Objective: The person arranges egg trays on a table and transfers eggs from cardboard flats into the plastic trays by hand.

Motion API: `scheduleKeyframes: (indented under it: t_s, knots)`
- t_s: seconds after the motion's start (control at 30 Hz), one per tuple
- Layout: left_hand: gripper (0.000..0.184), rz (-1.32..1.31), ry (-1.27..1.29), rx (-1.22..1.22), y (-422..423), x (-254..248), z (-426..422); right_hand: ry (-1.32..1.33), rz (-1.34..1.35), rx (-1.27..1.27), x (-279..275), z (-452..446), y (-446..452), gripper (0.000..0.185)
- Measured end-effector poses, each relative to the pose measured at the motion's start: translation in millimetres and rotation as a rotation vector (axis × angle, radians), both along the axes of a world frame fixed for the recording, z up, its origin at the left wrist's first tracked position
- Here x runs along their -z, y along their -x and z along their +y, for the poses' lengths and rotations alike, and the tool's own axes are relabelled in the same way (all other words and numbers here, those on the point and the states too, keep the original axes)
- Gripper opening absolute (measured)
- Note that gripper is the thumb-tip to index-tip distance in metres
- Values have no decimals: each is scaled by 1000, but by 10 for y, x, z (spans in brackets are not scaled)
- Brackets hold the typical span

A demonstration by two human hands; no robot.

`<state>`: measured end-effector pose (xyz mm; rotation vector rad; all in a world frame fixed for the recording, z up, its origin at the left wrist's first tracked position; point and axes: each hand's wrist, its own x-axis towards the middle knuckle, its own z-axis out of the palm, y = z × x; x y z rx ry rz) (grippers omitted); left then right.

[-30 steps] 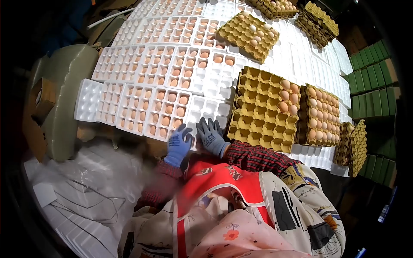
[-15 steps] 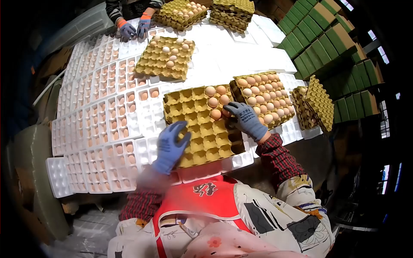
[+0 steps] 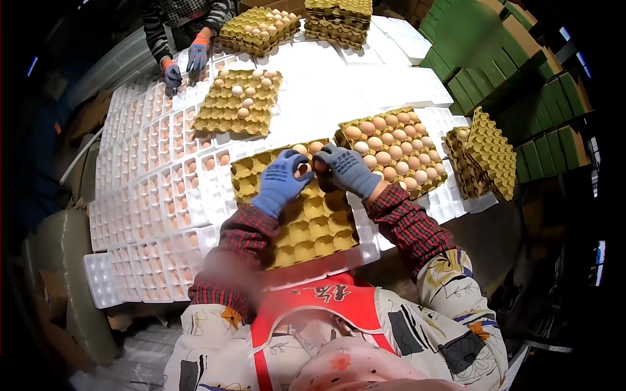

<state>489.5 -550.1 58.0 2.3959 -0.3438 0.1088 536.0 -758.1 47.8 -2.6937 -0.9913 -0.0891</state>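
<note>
A mostly empty yellow egg tray [image 3: 308,228] lies in front of me, with a few eggs at its far right part. Over that part, my left hand [image 3: 282,177] in a blue-grey glove curls its fingers round a brown egg [image 3: 302,169]. Close beside it, my right hand [image 3: 349,171], gloved too, has its fingers closed on another egg [image 3: 320,165], partly covered by the fingers. To the right a fuller tray [image 3: 394,150] carries rows of brown and pale eggs. White foam trays [image 3: 156,195] filled with eggs stretch along the left.
Across the table are a co-worker's two gloved hands [image 3: 186,65] over foam trays. Another yellow tray [image 3: 235,117] holds several eggs. Stacked yellow trays [image 3: 337,25] stand at the back, more [image 3: 482,156] at the right edge. Green cartons [image 3: 515,98] are piled at the right.
Both my hands have moved from the foam trays to the yellow tray and come together at its eggs, fingers now closed round eggs. The view has swung right. The co-worker's hands have shifted over the foam trays.
</note>
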Motion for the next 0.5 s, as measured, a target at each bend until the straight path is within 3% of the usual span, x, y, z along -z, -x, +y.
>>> scheduleKeyframes:
  t_s: [0.03, 0.07, 0.13, 0.17, 0.2, 0.23, 0.27, 0.3, 0.33, 0.37, 0.4, 0.47, 0.5]
  knots:
    - [31, -46, -307, 23, 4, -42, -108, 31, -16, 1, -2, 18, -10, 41]
    - [44, 2, -547, -21, -28, 36, -227, 31, -17, -5, -14, -25, -23, 41]
    - [43, -23, -509, -6, -54, 135, -202, -550, 350, 123, -60, -170, -73, 46]
    - [43, -58, -255, -36, -38, 88, -100, -1001, 750, 289, -193, -194, -41, 50]
    - [44, -96, -2, -65, -32, 41, 44, -1250, 904, 298, -348, -236, -28, 55]
    - [45, 9, 512, -35, -84, 74, 144, -1091, 866, 268, -364, -292, -130, 54]
    - [49, 433, 922, -30, -108, -137, 322, -937, 829, 247, -387, -309, -234, 54]
    - [50, 482, 1054, -41, -104, -307, 325, -785, 878, 201, -387, -264, -322, 54]
    - [51, 522, 1190, -54, -139, -459, 311, -572, 344, -71, -151, -175, -481, 45]
    - [48, 410, 962, 53, -338, -371, 310, -278, 177, -1, -187, -26, -438, 40]
    - [43, 518, 701, 85, -491, -285, 314, 15, 11, 66, -212, 130, -383, 34]
    - [38, -2, -287, 0, -527, -262, 0, 150, 33, 92, -224, 311, -366, 23]
    - [38, 65, -565, -83, -615, -124, -187, 212, 0, 101, -199, 334, -376, 20]
